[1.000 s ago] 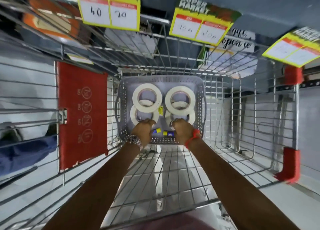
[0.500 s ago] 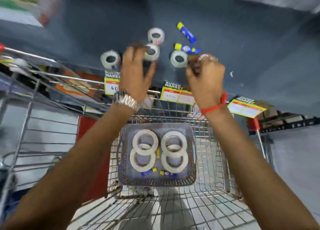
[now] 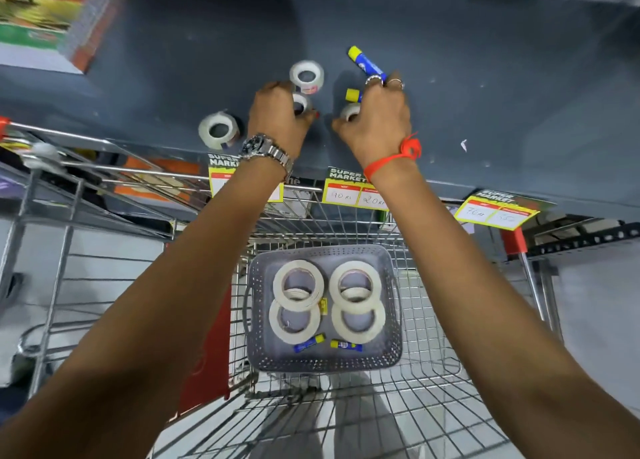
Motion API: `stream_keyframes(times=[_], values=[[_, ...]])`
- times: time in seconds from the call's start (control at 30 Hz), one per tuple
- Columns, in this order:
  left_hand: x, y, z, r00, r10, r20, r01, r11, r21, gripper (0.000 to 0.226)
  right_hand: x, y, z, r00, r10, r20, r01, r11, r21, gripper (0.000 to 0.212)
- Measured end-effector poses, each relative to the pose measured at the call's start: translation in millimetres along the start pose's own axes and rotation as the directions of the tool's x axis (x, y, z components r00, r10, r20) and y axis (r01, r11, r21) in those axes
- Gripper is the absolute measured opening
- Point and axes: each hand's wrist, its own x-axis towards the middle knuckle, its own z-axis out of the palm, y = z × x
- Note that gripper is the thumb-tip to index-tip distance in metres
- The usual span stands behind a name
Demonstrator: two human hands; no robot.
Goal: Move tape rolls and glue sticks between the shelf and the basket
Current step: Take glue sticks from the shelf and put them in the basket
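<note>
On the dark grey shelf [image 3: 485, 77] lie small clear tape rolls and blue-and-yellow glue sticks. My left hand [image 3: 277, 119] curls around one roll [image 3: 300, 104]. My right hand [image 3: 377, 119] closes on another roll [image 3: 350, 111] and partly hides a glue stick [image 3: 353, 94]. Two rolls [image 3: 306, 76] [image 3: 219, 131] and a second glue stick [image 3: 363, 62] lie free. Below, the grey perforated basket [image 3: 256, 320] holds several wide masking tape rolls [image 3: 298, 285] and two glue sticks [image 3: 309, 342] [image 3: 346, 345].
The basket sits in a wire shopping cart [image 3: 433, 372] pushed against the shelf. Yellow price tags [image 3: 356, 195] [image 3: 495, 212] hang from the shelf's front edge. A colourful box [image 3: 52, 15] stands at the shelf's far left. A red panel [image 3: 207, 354] lines the cart's left side.
Both hands left the basket and rose to the shelf. Over the last half second their fingers came down and closed around two clear tape rolls.
</note>
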Motion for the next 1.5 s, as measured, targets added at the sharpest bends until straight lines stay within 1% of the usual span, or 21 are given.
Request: stream_keyframes(times=[0.1, 0.17, 0.23, 0.3, 0.37, 0.43, 0.5, 0.53, 0.6, 0.67, 0.73, 0.83, 0.9, 0.93, 1.03, 1.17, 1.23, 1.3, 1.33, 1.4, 1.5], values=[[-6.8, -0.5, -5.8, 0.998, 0.044, -0.036, -0.044, 0.999, 0.003, 0.034, -7.8, 0.5, -4.4, 1.0, -0.02, -0.024, 0.02, 1.0, 0.002, 0.053], [-20.0, -2.6, -12.5, 0.988, 0.089, -0.124, -0.092, 0.995, -0.023, 0.036, -19.4, 3.7, -9.5, 0.998, -0.022, -0.056, 0.023, 1.0, 0.016, 0.052], [-46.9, -5.9, -21.3, 0.967, 0.109, -0.229, -0.148, 0.975, -0.163, 0.035, -40.1, 12.7, -13.0, 0.992, -0.03, -0.123, 0.039, 0.997, 0.069, 0.051], [-85.0, -15.1, -24.9, 0.95, 0.084, -0.3, -0.172, 0.945, -0.28, 0.035, -70.5, 25.6, -11.0, 0.97, -0.095, -0.223, 0.138, 0.972, 0.189, 0.045], [-129.7, -30.7, -17.9, 0.961, 0.037, -0.273, -0.123, 0.944, -0.306, 0.035, -106.5, 43.9, 3.1, 0.95, -0.192, -0.247, 0.256, 0.93, 0.262, 0.037], [-171.6, -51.9, 0.4, 0.989, -0.006, -0.145, -0.039, 0.952, -0.305, 0.037, -139.8, 67.0, 29.1, 0.952, -0.269, -0.146, 0.299, 0.919, 0.257, 0.033], [-204.4, -78.9, 28.9, 0.996, -0.056, 0.07, 0.072, 0.966, -0.25, 0.048, -162.6, 92.8, 64.6, 0.95, -0.307, 0.055, 0.29, 0.934, 0.211, 0.034], [-216.8, -92.3, 44.6, 0.981, -0.086, 0.176, 0.122, 0.972, -0.202, 0.056, -169.8, 104.5, 82.8, 0.936, -0.302, 0.179, 0.277, 0.949, 0.153, 0.034], [-237.6, -116.1, 72.8, 0.927, -0.145, 0.346, 0.199, 0.972, -0.124, 0.064, -181.9, 122.2, 115.2, 0.856, -0.246, 0.455, 0.262, 0.965, 0.028, 0.04], [-254.5, -134.6, 93.6, 0.833, -0.217, 0.508, 0.267, 0.963, -0.026, 0.061, -194.7, 131.3, 141.3, 0.736, -0.188, 0.651, 0.288, 0.956, -0.05, 0.042], [-268.9, -149.7, 109.5, 0.75, -0.257, 0.61, 0.272, 0.96, 0.07, 0.056, -205.9, 133.2, 158.2, 0.638, -0.176, 0.75, 0.381, 0.918, -0.108, 0.037], [-285.5, -168.0, 128.2, 0.636, -0.219, 0.74, 0.128, 0.976, 0.179, 0.058, -215.6, 130.3, 172.7, 0.534, -0.13, 0.835, 0.487, 0.855, -0.178, 0.035], [-292.2, -173.1, 136.2, 0.609, -0.195, 0.769, 0.044, 0.976, 0.212, 0.059, -218.0, 131.2, 180.5, 0.512, -0.134, 0.849, 0.551, 0.809, -0.205, 0.038], [-296.2, -174.3, 139.2, 0.611, -0.198, 0.766, 0.058, 0.977, 0.207, 0.06, -219.6, 132.1, 183.6, 0.503, -0.141, 0.853, 0.582, 0.784, -0.213, 0.038], [-303.6, -177.7, 146.4, 0.641, -0.208, 0.739, 0.164, 0.977, 0.133, 0.061, -221.8, 136.2, 196.2, 0.504, -0.122, 0.855, 0.57, 0.791, -0.223, 0.036], [-313.0, -181.6, 146.9, 0.663, -0.145, 0.735, 0.118, 0.989, 0.089, 0.063, -218.3, 137.7, 200.5, 0.532, -0.152, 0.833, 0.518, 0.837, -0.178, 0.036], [-313.9, -177.4, 142.6, 0.666, -0.125, 0.736, 0.105, 0.992, 0.073, 0.062, -218.7, 137.0, 195.8, 0.57, -0.161, 0.805, 0.479, 0.862, -0.167, 0.038], [-312.8, -170.9, 136.2, 0.683, -0.089, 0.725, 0.061, 0.996, 0.066, 0.062, -221.0, 133.3, 186.6, 0.639, -0.177, 0.748, 0.432, 0.887, -0.16, 0.038], [-308.9, -164.5, 128.4, 0.709, -0.053, 0.703, 0.021, 0.998, 0.054, 0.06, -220.0, 130.4, 179.5, 0.696, -0.202, 0.689, 0.396, 0.908, -0.134, 0.037], [-298.9, -153.3, 112.9, 0.791, 0.1, 0.604, -0.114, 0.993, -0.015, 0.054, -214.5, 123.2, 161.1, 0.797, -0.278, 0.536, 0.348, 0.937, -0.031, 0.033], [-260.2, -130.1, 74.3, 0.829, 0.305, 0.468, -0.289, 0.951, -0.109, 0.047, -189.0, 101.6, 115.3, 0.874, -0.432, 0.222, 0.431, 0.901, 0.056, 0.022]])
